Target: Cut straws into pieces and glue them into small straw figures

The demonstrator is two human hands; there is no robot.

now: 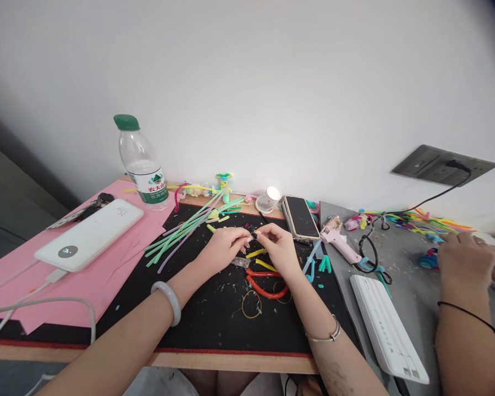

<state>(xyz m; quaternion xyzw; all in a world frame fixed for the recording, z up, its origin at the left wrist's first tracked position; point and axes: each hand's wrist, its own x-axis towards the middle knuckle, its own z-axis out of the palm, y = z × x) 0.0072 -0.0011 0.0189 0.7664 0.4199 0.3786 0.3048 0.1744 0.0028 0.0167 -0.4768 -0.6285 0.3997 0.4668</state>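
Observation:
My left hand (230,245) and my right hand (277,246) meet over the black mat (206,324), fingertips pinched together. Between them is a small black piece (254,235), mostly covered by the fingers, so its kind cannot be made out. Just below the hands lie yellow fuzzy stems (265,265), a bent orange-red fuzzy stem (268,291) and a rubber band (251,306). Left of my left hand, a bundle of green fuzzy stems (177,240) rests on the mat.
A water bottle (142,165), a white power bank (91,234) and pink paper (119,286) occupy the left. Beyond my right hand are a phone (302,218), a paper cup (269,199) and a pink glue gun (340,242). Another person's hand (466,261) works at far right, near a second power bank (388,330).

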